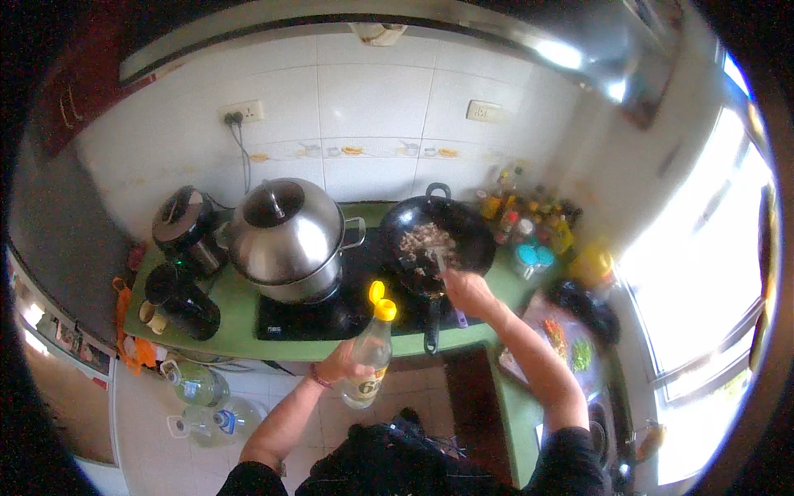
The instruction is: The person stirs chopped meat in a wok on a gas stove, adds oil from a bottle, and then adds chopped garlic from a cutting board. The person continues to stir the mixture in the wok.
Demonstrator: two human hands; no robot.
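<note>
My left hand (347, 366) grips a clear bottle (376, 341) in front of the counter. The bottle stands nearly upright, its yellow flip cap (384, 309) raised and its label bearing print. Over the near side of a black wok (474, 239), my right hand (471, 292) is closed around a spatula (441, 260) whose purple handle end shows below the fist. The spatula's blade reaches into browned, crumbled food (425, 240), probably minced meat, in the wok. The wok's long handle (432, 328) points towards me over the counter edge.
Left of the wok stands a domed steel pot (282, 242) on the black cooktop (291, 322). Seasoning bottles (527, 217) crowd the back right corner. Chopped red (554, 335) and green (581, 354) ingredients lie on a board at right. Large water jugs (201, 384) stand on the floor.
</note>
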